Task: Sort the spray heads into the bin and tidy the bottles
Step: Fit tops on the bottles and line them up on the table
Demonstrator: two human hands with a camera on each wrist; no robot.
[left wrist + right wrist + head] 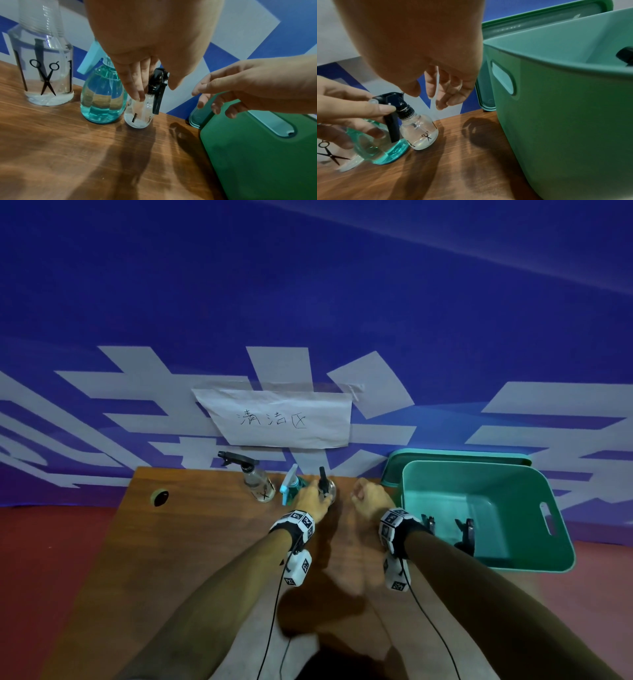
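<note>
Head view puts your left hand (310,498) on the small clear round plastic bottle (419,132), which stands upright on the brown wooden surface (205,542), touching the teal tinted glass-like bottle (102,97) on its left. Its black trigger spray head (393,108) is on, the ribbed collar seated at the neck and the trigger hanging down the side. A small black scissors print marks its belly, with a little clear liquid at the bottom. Your left fingers (368,108) are curled around the spray head and neck. Your right hand (371,494) hangs just beside the bottle, fingers (448,92) loosely bent and apart, gripping nothing. Two black spray heads (466,534) lie in the green plastic bin (445,474) on your right.
</note>
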